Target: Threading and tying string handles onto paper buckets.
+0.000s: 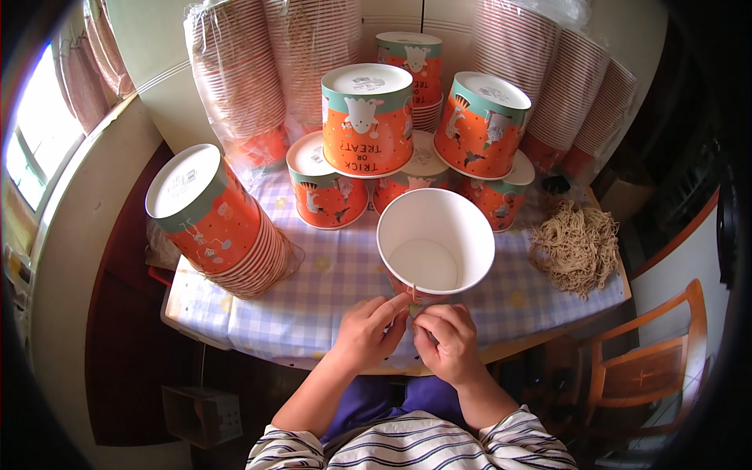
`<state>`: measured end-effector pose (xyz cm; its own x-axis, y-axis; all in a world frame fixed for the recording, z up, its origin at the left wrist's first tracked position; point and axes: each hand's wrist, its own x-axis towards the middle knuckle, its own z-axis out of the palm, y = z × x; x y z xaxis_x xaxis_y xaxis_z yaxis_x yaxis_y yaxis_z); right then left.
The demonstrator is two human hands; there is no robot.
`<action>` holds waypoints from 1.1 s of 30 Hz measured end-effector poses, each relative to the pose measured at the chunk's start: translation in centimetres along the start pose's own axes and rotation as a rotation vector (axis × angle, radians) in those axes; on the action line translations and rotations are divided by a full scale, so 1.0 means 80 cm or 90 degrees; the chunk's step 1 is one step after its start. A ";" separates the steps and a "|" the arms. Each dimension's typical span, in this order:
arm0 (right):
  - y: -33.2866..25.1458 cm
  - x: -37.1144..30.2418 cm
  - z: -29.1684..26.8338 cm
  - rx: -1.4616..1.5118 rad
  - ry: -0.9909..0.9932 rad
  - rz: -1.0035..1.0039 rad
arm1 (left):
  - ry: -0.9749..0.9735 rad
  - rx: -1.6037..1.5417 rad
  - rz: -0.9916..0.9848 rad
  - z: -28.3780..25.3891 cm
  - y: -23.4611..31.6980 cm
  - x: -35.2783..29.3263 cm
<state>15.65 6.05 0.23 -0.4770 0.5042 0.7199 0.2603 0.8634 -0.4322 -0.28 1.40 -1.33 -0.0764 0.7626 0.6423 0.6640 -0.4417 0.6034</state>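
In the head view, an upright bucket [419, 262] stands mouth up at the centre, partly covering the upturned buckets [364, 129] behind it. The left hand [368, 333] and right hand [445, 337] are close together, fingers bent, just below its near rim, where a short string [413, 291] shows; whether either pinches it, I cannot tell. A bundle of strings [578, 247] lies at right, a nested stack [215, 235] at left. A checked cloth [329, 270] covers the desk [270, 325]; a window [70, 90] is upper left, a wooden chair [644, 372] lower right. Counted: three upturned buckets below, two above, one stack behind them, and five plastic-wrapped stacks [235, 70] along the top.
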 end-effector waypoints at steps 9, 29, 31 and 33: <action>0.010 -0.006 0.009 0.038 0.004 0.064 | 0.041 -0.080 -0.100 0.018 -0.010 -0.013; 0.014 -0.009 0.042 0.021 0.116 0.080 | 0.249 -0.309 -0.302 0.043 0.005 -0.035; 0.013 -0.007 0.043 0.018 0.115 0.080 | 0.246 -0.463 -0.380 0.042 0.008 -0.032; 0.014 -0.006 0.043 0.017 0.114 0.079 | 0.214 -0.649 -0.511 0.034 0.010 -0.030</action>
<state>13.27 6.69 -2.45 -0.2854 0.6045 0.7437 0.2846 0.7944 -0.5365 2.45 0.46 -3.67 -0.4563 0.8880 -0.0574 -0.4864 -0.1949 0.8517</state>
